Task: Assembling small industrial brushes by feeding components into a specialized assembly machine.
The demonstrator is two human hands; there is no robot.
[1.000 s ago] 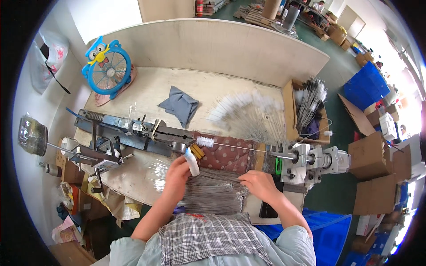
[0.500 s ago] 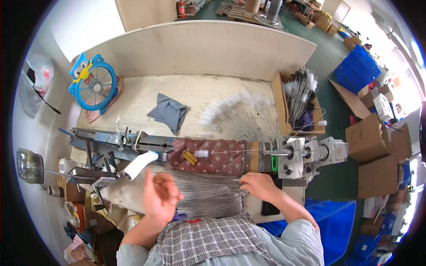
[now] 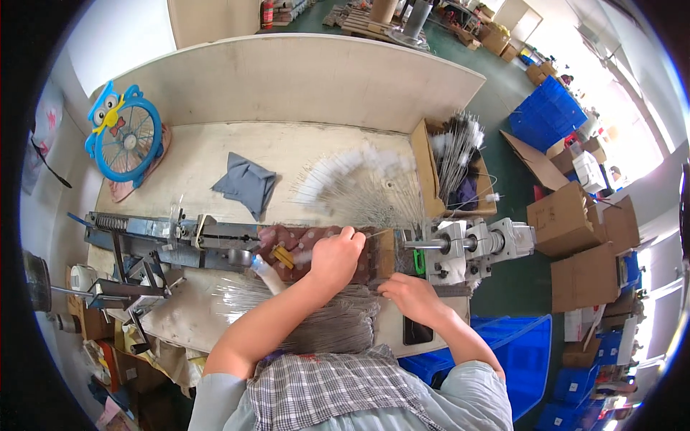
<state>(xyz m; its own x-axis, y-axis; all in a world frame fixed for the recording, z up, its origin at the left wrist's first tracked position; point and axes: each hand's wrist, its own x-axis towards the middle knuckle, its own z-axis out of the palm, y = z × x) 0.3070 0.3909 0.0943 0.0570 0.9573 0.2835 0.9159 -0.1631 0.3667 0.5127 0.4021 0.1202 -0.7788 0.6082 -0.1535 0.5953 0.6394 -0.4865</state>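
My left hand [image 3: 338, 258] is over the brown polka-dot cloth [image 3: 298, 235], its fingers pinched together on a thin wire brush [image 3: 375, 233] whose shaft pokes out to the right. A blurred whitish patch shows to the left of that hand. My right hand [image 3: 410, 296] has its fingers closed near the right ends of the bundle of long, thin metal wires [image 3: 338, 327]; what it grips is too small to make out. A yellow block [image 3: 283, 256] lies on the cloth. My left forearm partly covers the wires and a white tube [image 3: 269, 276] with a bluish end.
Right of my hands stands a metal clamping machine [image 3: 467, 248]; a long metal fixture [image 3: 158, 237] is at left. Beyond lie fanned-out wire brushes [image 3: 359, 183], a grey cloth [image 3: 246, 185], a blue fan [image 3: 128, 136] and a carton [image 3: 428, 169]. A black phone [image 3: 417, 332] lies near the front edge.
My left hand has moved right and away from me, from beside the white tube onto the brush over the cloth. My right hand stays near the wire ends. The whole view has shifted slightly.
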